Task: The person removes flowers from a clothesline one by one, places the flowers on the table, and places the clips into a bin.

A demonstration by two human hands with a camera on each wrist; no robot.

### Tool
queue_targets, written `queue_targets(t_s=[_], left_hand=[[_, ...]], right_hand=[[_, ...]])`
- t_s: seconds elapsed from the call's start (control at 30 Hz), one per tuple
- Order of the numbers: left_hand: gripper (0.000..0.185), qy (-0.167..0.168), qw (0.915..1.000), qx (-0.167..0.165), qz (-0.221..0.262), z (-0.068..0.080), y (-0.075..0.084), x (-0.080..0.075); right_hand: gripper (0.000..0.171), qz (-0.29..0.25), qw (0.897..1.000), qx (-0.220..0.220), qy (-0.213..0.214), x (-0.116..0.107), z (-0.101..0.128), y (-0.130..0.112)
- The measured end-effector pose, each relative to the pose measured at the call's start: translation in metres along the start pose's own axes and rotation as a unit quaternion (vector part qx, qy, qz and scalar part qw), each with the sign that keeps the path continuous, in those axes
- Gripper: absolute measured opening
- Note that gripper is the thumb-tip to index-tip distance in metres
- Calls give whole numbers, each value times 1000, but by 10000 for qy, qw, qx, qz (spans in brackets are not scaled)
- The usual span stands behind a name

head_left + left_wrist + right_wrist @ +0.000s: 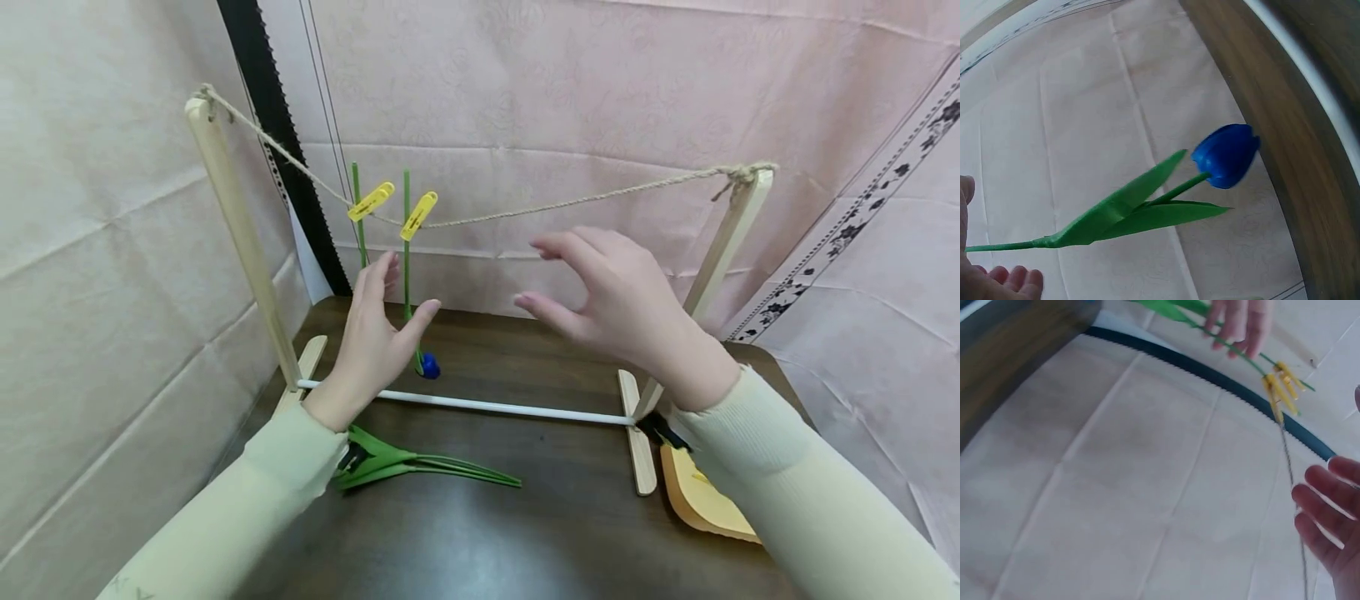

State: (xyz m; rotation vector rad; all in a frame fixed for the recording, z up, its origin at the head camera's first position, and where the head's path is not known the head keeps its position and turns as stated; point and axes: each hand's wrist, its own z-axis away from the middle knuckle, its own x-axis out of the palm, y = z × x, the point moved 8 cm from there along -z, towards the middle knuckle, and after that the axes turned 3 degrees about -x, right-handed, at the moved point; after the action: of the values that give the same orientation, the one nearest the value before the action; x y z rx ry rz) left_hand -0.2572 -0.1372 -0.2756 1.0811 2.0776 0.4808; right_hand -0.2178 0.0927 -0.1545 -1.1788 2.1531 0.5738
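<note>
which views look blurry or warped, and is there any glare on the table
Head view: sharp, wide-angle bend in the posts, soft sheen on the dark table. Left wrist view: blue tulip fairly crisp, table edge curved. Right wrist view: softest, yellow pegs and fingers smeared.

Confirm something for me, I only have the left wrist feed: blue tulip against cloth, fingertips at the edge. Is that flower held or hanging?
Observer: Hanging. A yellow clothespin clips its stem to the twine line, bloom down.
Operator: Left hand on it?
Observer: The left hand is open beside the stem; contact can't be told.
Operator: Right hand?
Observer: The right hand is open, just below the line, holding nothing.
Operator: More flowers?
Observer: A second stem hangs alongside, under its own pin.
</note>
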Motion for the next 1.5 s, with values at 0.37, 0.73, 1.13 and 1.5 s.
queue_targets(t_s=[0.37, 0.73, 1.13, 1.5], left_hand=[[82, -409, 9943, -628, 758, -9, -15, 8], [52, -128, 9971, -426, 612, -12, -14, 1], [26, 120, 9980, -161, 592, -14, -8, 1], [23, 231, 9987, -72, 449, -13, -7, -4]], right_hand=[[73, 651, 9973, 197, -264, 35, -57, -2], [67, 1143, 9786, 805, -1512, 74, -95, 4], [30, 830, 9674, 1335, -1984, 95, -110, 5], [33, 191, 9649, 1654, -2029, 103, -109, 6]])
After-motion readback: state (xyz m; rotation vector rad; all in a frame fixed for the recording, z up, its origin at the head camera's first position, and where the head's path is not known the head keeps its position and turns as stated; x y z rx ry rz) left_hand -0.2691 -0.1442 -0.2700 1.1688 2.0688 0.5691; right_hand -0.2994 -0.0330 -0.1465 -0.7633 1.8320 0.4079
